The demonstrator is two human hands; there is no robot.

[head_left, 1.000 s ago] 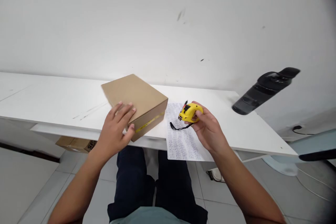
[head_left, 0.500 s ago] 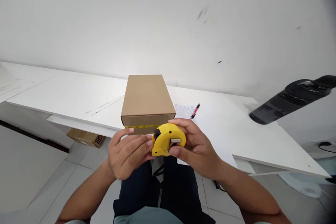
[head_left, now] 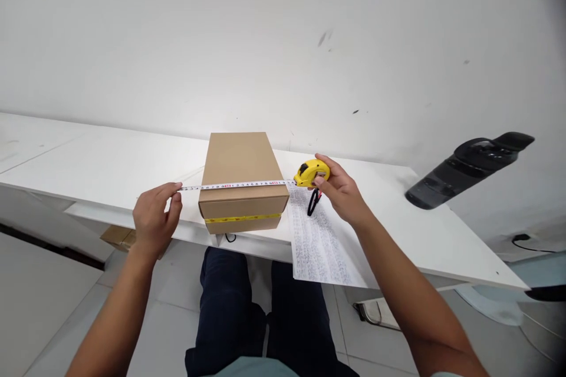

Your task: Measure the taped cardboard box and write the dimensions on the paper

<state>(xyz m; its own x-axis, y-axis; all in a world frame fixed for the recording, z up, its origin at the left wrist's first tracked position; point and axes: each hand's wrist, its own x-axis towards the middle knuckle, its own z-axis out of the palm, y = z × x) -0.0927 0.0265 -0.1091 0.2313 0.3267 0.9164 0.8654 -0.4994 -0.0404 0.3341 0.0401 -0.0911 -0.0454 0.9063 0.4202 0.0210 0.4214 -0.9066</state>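
Note:
A yellow tape measure (head_left: pixel 308 173) is gripped in my right hand (head_left: pixel 342 191), just right of the cardboard box (head_left: pixel 241 162), with a black wrist strap (head_left: pixel 313 202) dangling under it. Its white blade (head_left: pixel 247 185) is pulled out to the left across the box top near the front edge. My left hand (head_left: pixel 157 212) pinches the blade's free end, a little left of the box. Yellow tape (head_left: pixel 243 218) runs along the box's front face.
Printed paper (head_left: pixel 318 247) lies right of the box and hangs over the front edge of the white desk (head_left: pixel 384 206). A dark bottle (head_left: pixel 464 171) stands farther right. Below the desk at left is another carton (head_left: pixel 117 237). A wall rises behind.
My hands have moved apart, drawing the blade out of the tape measure. Both have risen toward the box, and the blade now spans its top.

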